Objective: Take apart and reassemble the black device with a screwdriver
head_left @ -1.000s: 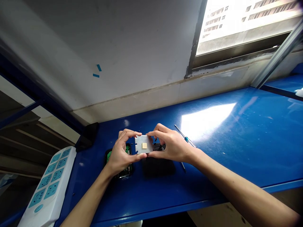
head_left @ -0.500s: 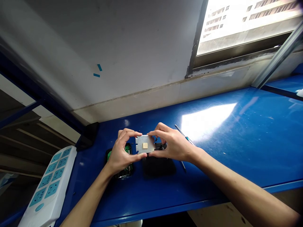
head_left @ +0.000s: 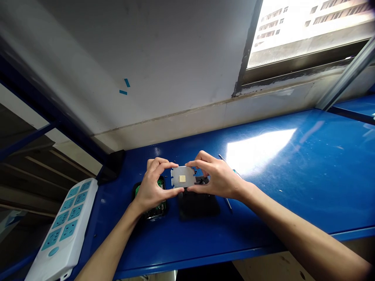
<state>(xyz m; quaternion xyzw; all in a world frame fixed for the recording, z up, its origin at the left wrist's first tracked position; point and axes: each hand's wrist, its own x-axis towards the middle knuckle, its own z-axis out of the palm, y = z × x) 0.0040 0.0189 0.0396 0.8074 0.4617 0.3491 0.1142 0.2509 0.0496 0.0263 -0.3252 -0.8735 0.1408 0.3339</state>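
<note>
Both of my hands hold a small grey metal plate (head_left: 183, 177) with a pale square pad at its middle, lifted a little above the blue bench (head_left: 293, 183). My left hand (head_left: 152, 187) pinches its left edge between thumb and forefinger. My right hand (head_left: 215, 177) pinches the right edge the same way. Under the left hand lies an opened black device with a green circuit board (head_left: 155, 208). Below the plate sits a flat black cover (head_left: 199, 205).
A thin screwdriver (head_left: 230, 166) lies on the bench behind my right wrist. A white power strip with teal sockets (head_left: 63, 228) hangs off the bench's left end. A black block (head_left: 113, 164) stands at the back left corner. A wall and a window rise behind.
The plate and both hands keep the same grip; the view has shifted slightly, so everything sits a little to the right in the picture.
</note>
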